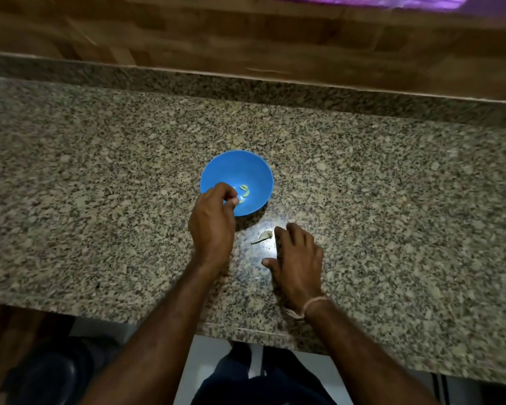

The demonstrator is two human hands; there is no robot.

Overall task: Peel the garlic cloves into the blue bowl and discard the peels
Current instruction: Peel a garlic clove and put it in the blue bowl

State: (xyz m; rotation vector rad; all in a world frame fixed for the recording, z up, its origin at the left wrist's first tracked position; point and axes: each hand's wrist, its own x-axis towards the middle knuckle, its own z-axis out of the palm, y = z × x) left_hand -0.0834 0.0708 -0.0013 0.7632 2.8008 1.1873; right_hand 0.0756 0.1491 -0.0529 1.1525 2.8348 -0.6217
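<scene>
Granite counter (392, 185): left hand (214, 223) curled over blue bowl (246, 168), grip unclear; right hand (298, 258) splayed.

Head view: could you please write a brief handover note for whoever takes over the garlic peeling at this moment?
Left hand: curled over the near rim of the blue bowl; whether it holds a clove cannot be told.
Right hand: open, fingers on the granite counter, fingertips next to a pale garlic scrap, a peel by the look of it.
Done: a few peeled cloves lie in the bowl.
Left: discard the scrap; no unpeeled cloves are in view.
</scene>
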